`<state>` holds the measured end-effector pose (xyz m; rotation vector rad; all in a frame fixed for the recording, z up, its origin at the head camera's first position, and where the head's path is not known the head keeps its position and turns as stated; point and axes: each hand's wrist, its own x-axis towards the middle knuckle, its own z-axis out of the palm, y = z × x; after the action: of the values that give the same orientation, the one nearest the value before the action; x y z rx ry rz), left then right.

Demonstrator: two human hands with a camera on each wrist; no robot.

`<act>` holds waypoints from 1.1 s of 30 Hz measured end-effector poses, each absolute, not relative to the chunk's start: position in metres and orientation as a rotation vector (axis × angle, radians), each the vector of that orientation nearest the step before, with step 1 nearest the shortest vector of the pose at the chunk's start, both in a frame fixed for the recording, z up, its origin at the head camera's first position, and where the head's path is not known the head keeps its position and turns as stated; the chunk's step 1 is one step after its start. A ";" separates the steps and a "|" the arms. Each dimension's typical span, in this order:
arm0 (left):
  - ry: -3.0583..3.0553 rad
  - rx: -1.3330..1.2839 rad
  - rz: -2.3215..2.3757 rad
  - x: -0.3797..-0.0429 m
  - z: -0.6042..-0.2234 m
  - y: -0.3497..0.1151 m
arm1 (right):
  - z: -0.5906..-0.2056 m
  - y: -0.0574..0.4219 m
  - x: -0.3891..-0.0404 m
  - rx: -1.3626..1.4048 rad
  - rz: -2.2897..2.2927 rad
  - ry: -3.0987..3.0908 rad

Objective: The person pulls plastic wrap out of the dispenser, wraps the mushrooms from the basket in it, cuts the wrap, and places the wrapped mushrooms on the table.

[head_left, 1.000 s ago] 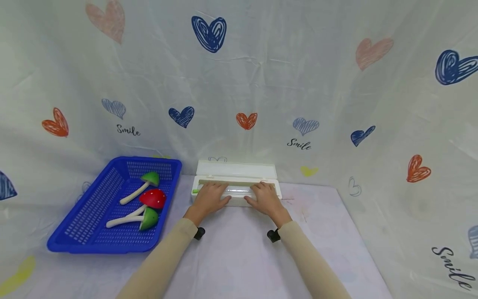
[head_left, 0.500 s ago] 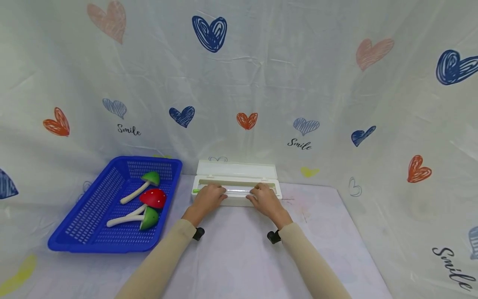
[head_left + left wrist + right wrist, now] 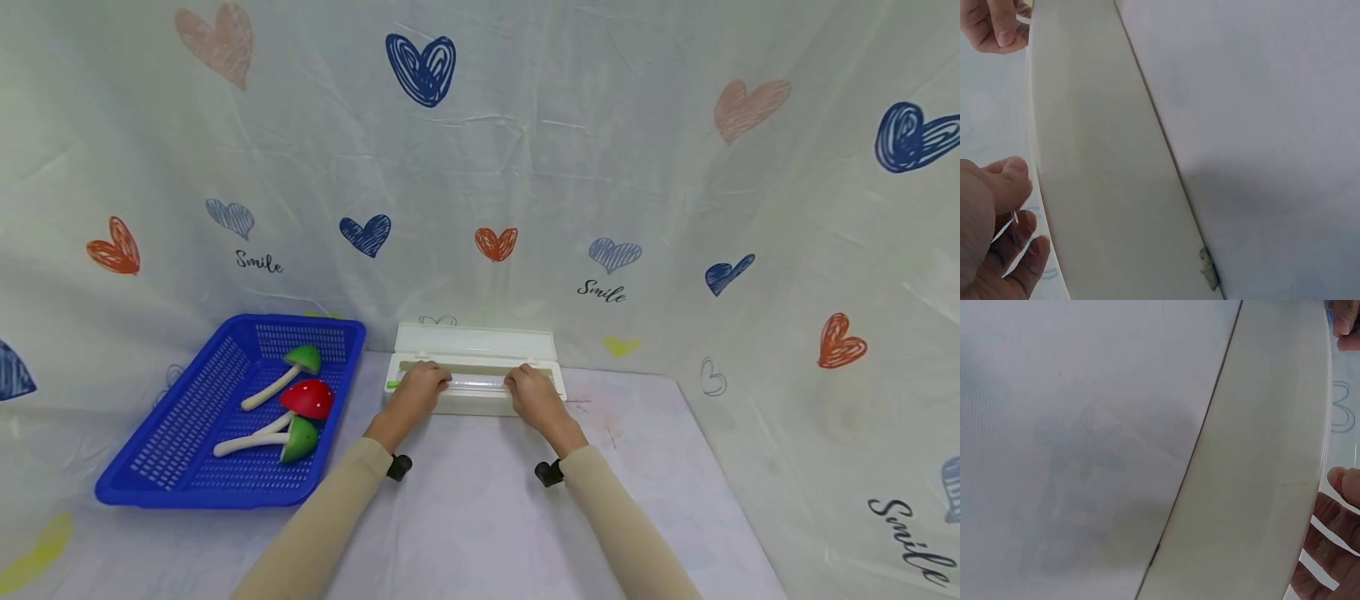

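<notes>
A white cling film dispenser box (image 3: 474, 405) stands at the back of the table, its lid (image 3: 474, 340) raised. Clear plastic film (image 3: 478, 382) shows along its opening between the hands. My left hand (image 3: 412, 400) pinches the film near the box's left part, thumb against forefinger; in the left wrist view the left hand (image 3: 991, 212) has its other fingers loosely bent. On the other side my right hand (image 3: 537, 402) pinches the film too, and in the right wrist view the right hand (image 3: 1338, 531) lies just beyond the box's edge.
To the left sits a blue plastic basket (image 3: 187, 450) holding toy mushrooms, one with a red cap (image 3: 309, 398) and two with green caps (image 3: 302, 357). A small green piece (image 3: 392, 384) shows at the box's left end. Behind hangs a heart-printed curtain (image 3: 525, 183).
Both hands have drawn their fingers in from lying spread over the box opening to a pinch on the film. Their thumbs have come up from the box's front. Box and basket stay put.
</notes>
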<state>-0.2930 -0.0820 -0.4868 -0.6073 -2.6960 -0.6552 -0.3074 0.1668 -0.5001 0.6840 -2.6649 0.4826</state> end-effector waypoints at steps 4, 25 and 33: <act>-2.615 -0.604 -0.644 -0.292 -0.488 -0.083 | -0.497 0.168 -0.305 0.682 0.507 -2.672; -2.595 -0.557 -0.668 -0.288 -0.496 -0.089 | -0.492 0.182 -0.304 0.708 0.606 -2.714; -2.612 -0.558 -0.663 -0.281 -0.487 -0.095 | -0.486 0.185 -0.302 0.699 0.673 -2.651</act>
<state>-0.2814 -0.0946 -0.4874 -0.5584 -2.6120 -0.6630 -0.3022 0.1851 -0.4862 0.6987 -2.6512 0.6729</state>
